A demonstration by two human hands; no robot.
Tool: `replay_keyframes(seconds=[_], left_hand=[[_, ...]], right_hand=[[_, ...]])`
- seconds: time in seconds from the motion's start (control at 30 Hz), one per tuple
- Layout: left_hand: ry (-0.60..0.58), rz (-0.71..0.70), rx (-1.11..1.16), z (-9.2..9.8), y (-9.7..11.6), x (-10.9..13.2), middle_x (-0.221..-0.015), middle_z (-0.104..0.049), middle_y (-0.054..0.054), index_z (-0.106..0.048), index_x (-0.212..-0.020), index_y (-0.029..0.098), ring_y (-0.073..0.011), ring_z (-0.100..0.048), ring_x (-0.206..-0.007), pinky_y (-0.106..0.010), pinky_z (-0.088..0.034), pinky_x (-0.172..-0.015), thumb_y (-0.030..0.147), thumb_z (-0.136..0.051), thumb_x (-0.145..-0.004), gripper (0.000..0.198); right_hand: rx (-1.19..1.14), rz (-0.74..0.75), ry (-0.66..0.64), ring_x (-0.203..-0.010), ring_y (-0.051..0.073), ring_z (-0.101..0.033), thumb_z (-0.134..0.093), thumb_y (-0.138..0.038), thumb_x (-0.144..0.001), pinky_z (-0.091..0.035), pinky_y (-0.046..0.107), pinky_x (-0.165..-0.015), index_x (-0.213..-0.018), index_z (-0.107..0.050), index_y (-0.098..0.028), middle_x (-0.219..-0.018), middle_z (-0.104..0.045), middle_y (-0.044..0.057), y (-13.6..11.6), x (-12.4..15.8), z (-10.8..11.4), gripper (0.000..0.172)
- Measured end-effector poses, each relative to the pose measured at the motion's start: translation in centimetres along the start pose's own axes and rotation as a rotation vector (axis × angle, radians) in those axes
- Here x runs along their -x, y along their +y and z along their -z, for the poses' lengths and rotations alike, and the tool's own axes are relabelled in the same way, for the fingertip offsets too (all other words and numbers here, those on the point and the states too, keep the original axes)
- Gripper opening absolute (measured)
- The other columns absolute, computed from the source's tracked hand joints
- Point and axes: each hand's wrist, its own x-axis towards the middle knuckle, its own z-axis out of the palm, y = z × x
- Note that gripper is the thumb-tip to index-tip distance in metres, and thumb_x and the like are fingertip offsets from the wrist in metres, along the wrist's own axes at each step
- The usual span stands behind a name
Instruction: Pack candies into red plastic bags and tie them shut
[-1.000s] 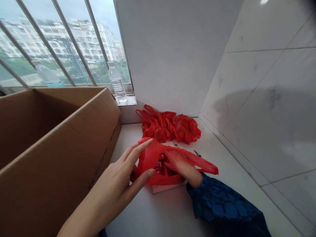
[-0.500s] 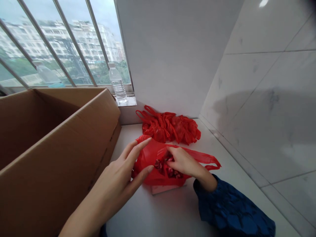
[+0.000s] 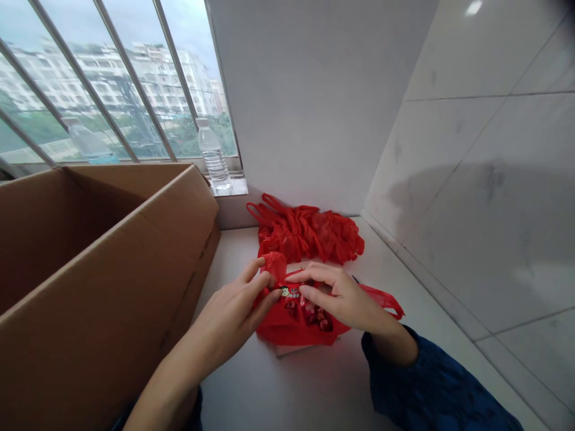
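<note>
A red plastic bag [image 3: 287, 332] lies spread out with small shiny red wrapped pieces [image 3: 321, 317], which look like wrapped sweets, in its opening. My left hand [image 3: 245, 299] is at the bag's left side, its fingers closed on the gathered red plastic. From the right, my right hand [image 3: 344, 296] reaches over the opening, thumb and fingers closed around a small red printed packet [image 3: 291, 292] with a cartoon figure and pale lettering. Its far edge is hidden under my fingers. One bag handle [image 3: 389, 299] sticks out to the right, past my right wrist.
Behind the bag, a heap of crumpled red plastic bags [image 3: 309, 233] sits against the wall on the white table [image 3: 251, 389]. A large open cardboard box [image 3: 179, 257] stands at left. A clear water bottle [image 3: 214, 157] stands on the sill by the barred window.
My right hand has come up out of the bag's opening, and the printed packet now shows at its fingertips. My left hand has gone from spread fingers to closed on the bag's edge.
</note>
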Motion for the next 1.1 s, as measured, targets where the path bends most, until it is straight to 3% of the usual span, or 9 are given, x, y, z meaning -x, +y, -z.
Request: replay_keyframes(seconds=[0.13, 0.37, 0.67, 0.83, 1.1], left_hand=[[0.036, -0.01, 0.091, 0.1, -0.1, -0.2, -0.128, -0.053, -0.008, -0.054, -0.09, 0.02, -0.0156, -0.062, -0.083, -0.032, -0.051, -0.08, 0.04, -0.034, -0.105, 0.032], [0.105, -0.041, 0.126, 0.3, 0.1, -0.3, -0.118, -0.057, -0.008, -0.055, -0.087, 0.02, -0.015, -0.062, -0.08, -0.03, -0.053, -0.077, 0.036, -0.037, -0.104, 0.03], [0.057, -0.013, 0.114, 0.1, 0.3, -0.4, -0.118, -0.056, -0.008, -0.055, -0.087, 0.02, -0.0161, -0.062, -0.084, -0.032, -0.054, -0.078, 0.037, -0.033, -0.105, 0.033], [0.051, -0.017, 0.251, 0.2, 0.8, -0.8, -0.116, -0.059, -0.007, -0.06, -0.086, 0.019, -0.019, -0.061, -0.101, -0.033, -0.053, -0.09, 0.039, -0.039, -0.104, 0.034], [0.06, -0.077, 0.45, -0.5, 0.7, -1.2, -0.119, -0.06, -0.009, -0.065, -0.081, 0.016, -0.0192, -0.061, -0.103, -0.032, -0.053, -0.089, 0.034, -0.045, -0.103, 0.035]], right_hand=[[-0.267, -0.189, 0.007, -0.074, 0.014, -0.068, -0.057, -0.041, -0.098, -0.057, 0.03, -0.072, -0.127, -0.063, -0.023, -0.09, -0.07, 0.002, 0.2, 0.0, -0.6, 0.034], [-0.371, -0.19, 0.005, -0.077, 0.015, -0.07, -0.071, -0.034, -0.088, -0.058, 0.029, -0.071, -0.11, -0.064, -0.019, -0.082, -0.069, -0.001, 0.1, -0.1, -1.0, 0.028], [-0.479, -0.242, -0.078, -0.068, 0.012, -0.068, -0.072, -0.026, -0.087, -0.056, 0.024, -0.063, -0.114, -0.06, -0.021, -0.079, -0.071, -0.003, 0.2, -0.1, -0.4, 0.03], [-0.555, -0.243, -0.066, -0.071, 0.013, -0.07, -0.07, -0.029, -0.089, -0.057, 0.026, -0.067, -0.119, -0.059, -0.022, -0.083, -0.071, -0.002, 0.3, -0.1, -0.2, 0.033], [-0.556, -0.254, -0.064, -0.071, 0.012, -0.069, -0.073, -0.032, -0.088, -0.056, 0.025, -0.066, -0.121, -0.059, -0.021, -0.085, -0.072, -0.001, 0.2, -0.1, -0.5, 0.038]])
